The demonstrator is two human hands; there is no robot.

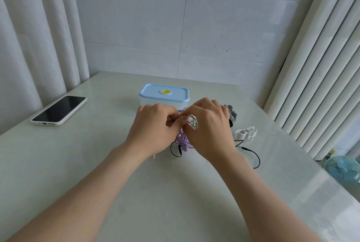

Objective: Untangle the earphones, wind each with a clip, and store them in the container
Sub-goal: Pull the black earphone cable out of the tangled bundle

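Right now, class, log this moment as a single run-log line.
stage: untangling | left hand: pinches earphone tangle | right hand: pinches earphone tangle | container: lid on | white clips: untouched on table

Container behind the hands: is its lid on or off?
On. The blue lid sits flat over the container, covering its whole top; no gap shows at the rim.

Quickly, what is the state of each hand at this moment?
Left hand: fingers curled, pinching the tangled earphone cables.
Right hand: fingers curled, pinching the same tangle from the other side.
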